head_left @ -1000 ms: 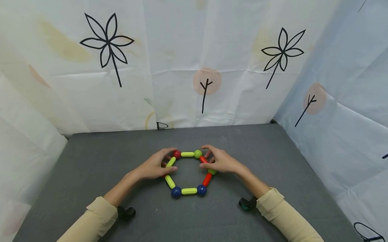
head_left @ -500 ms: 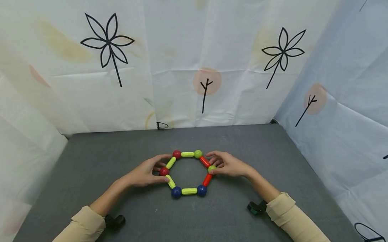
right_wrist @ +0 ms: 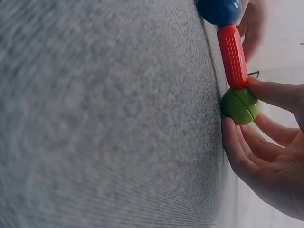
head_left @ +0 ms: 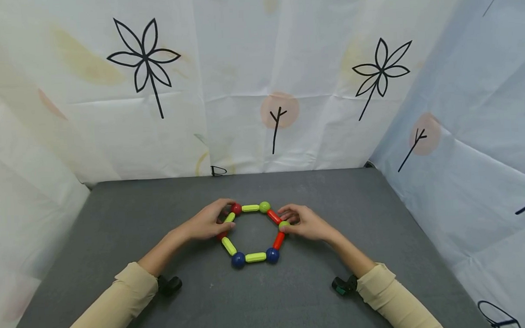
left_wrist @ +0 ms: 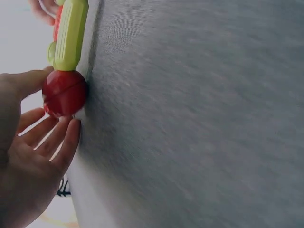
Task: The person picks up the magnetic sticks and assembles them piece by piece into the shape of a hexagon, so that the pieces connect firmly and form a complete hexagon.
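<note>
A six-sided ring of plastic rods and balls, like a magnetic building set, lies on the grey table. My left hand (head_left: 208, 221) reaches round its left corner, mostly covering one red ball (left_wrist: 65, 93); the left wrist view has thumb and fingers about that ball. At the opposite corner my right hand (head_left: 307, 223) pinches a green ball (right_wrist: 240, 105) between thumb and fingers. The far side has another red ball (head_left: 236, 209) and a green ball (head_left: 264, 207), joined by a yellow-green rod (head_left: 250, 208). Two blue balls (head_left: 272, 255) form the near corners. Red rods (head_left: 278, 240) make up the right side.
The grey table (head_left: 258, 304) extends around the ring on every side. White cloth (head_left: 240, 136) printed with plants hangs behind and at both sides. A dark wrist device (head_left: 345, 285) shows below each forearm.
Both hands first drew apart to the side corners. Since then my left hand has moved right and farther over the ring, whose far side has shifted slightly left. The right hand keeps its green ball.
</note>
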The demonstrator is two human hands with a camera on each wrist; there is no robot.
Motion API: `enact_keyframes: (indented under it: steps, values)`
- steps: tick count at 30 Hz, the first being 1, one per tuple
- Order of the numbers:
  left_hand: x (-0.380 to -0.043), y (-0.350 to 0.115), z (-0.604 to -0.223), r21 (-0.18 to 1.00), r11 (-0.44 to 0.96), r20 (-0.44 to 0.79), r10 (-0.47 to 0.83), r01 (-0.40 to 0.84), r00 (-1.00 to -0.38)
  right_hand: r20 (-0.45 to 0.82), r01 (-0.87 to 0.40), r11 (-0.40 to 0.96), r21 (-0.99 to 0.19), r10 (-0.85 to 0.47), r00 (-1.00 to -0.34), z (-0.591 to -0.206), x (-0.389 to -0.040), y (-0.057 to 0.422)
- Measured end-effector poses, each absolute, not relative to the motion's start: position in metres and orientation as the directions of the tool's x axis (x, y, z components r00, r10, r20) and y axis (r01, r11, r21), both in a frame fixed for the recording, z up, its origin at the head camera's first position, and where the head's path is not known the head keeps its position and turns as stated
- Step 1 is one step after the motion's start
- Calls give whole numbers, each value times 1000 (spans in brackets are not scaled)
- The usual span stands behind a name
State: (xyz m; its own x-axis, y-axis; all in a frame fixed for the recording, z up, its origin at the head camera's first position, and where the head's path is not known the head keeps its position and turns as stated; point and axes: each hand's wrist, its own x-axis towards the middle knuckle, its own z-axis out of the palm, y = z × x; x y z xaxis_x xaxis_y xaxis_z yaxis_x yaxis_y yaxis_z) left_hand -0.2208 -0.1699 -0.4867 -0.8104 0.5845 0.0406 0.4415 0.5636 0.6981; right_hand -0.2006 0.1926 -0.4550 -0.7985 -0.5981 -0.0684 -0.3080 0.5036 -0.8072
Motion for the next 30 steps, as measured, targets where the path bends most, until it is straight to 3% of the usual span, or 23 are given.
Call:
enact_keyframes:
  steps: [5, 9, 17, 24, 30]
  values:
    - [-249, -168, -521, 640, 563, 92, 620, 523, -780, -89, -287, 524, -802, -579, -810, -456, -199, 191]
    - [-254, -167, -528, 646, 549, 104, 626, 531, -773, -113, -255, 525, -812, -570, -814, -456, -198, 191]
    - [-251, -150, -515, 586, 539, 152, 660, 605, -736, -104, -271, 544, -794, -561, -821, -458, -199, 187]
    - [-251, -122, -496, 569, 580, 67, 674, 583, -736, -89, -303, 538, -787, -585, -806, -459, -202, 189]
    - [-252, -124, -504, 572, 535, 171, 663, 621, -729, -114, -262, 521, -812, -583, -804, -456, -201, 196]
